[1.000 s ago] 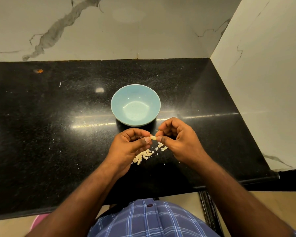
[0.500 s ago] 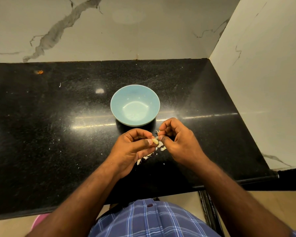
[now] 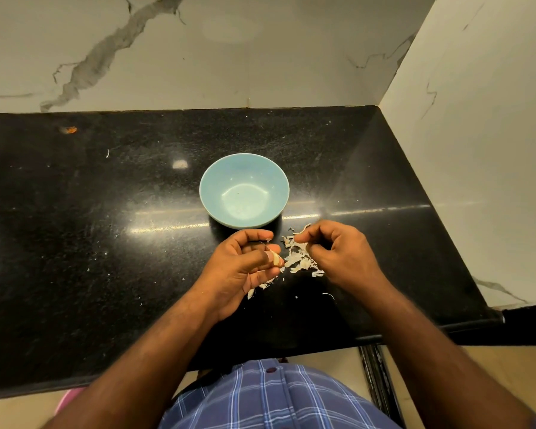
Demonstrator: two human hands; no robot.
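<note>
My left hand [image 3: 242,270] pinches a small pale garlic clove [image 3: 276,259] between thumb and fingers. My right hand [image 3: 341,255] hovers a little to the right, thumb and forefinger pinching a thin strip of papery peel [image 3: 302,229]. Between and below the two hands lies a heap of loose peel scraps [image 3: 300,260] on the black counter [image 3: 106,243]. Just beyond the hands stands a light blue bowl [image 3: 244,190], upright, with nothing visible inside.
White marble walls close the counter at the back and on the right [image 3: 477,150]. The counter's front edge runs close to my checked shirt [image 3: 270,397]. A small orange speck [image 3: 70,130] lies at the far left.
The hands have drawn apart: the right hand pulled away to the right with a strip of peel, while the left hand kept the clove. More peel now shows on the counter.
</note>
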